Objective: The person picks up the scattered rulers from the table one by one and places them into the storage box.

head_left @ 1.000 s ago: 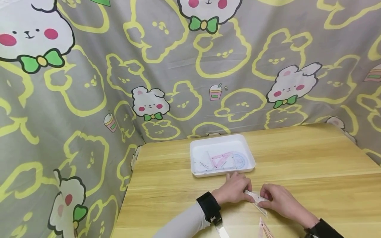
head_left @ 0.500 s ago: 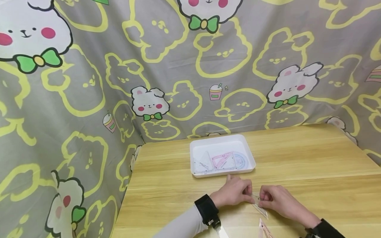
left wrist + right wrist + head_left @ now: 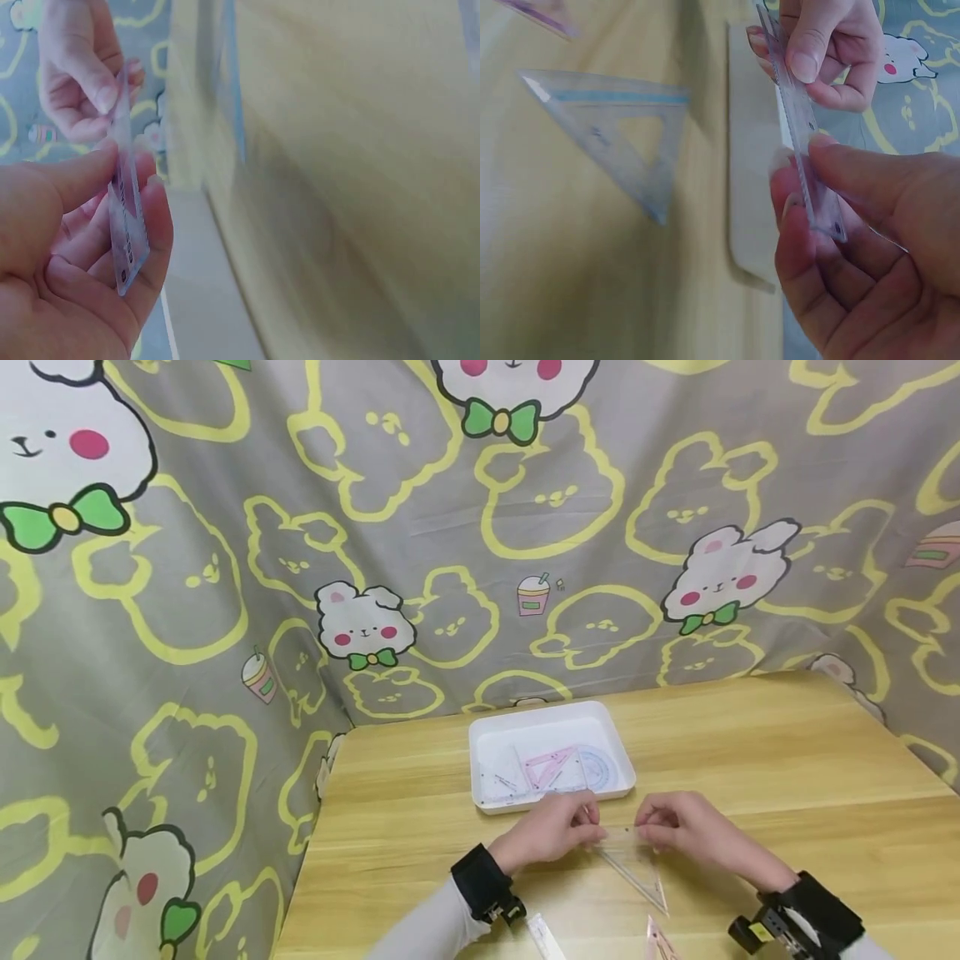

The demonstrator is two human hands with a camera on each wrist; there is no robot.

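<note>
Both hands hold a clear plastic set square above the table. My left hand pinches one end between thumb and fingers, and my right hand pinches the other. In the left wrist view the held set square stands nearly edge-on, its printed marks and a corner hole showing. Below the hands lies another clear set square with a blue stripe and a triangular cutout. Close to the person, a pink set square and a pale ruler are partly cut off by the frame.
A white tray stands just beyond the hands. In it are a pink set square, a blue protractor and other clear drawing pieces. A patterned curtain borders the wooden table behind and at the sides.
Both hands have moved left and away from the person, toward the tray, with the held set square raised between them. The set square beneath is now more exposed. The head view has shifted slightly.
</note>
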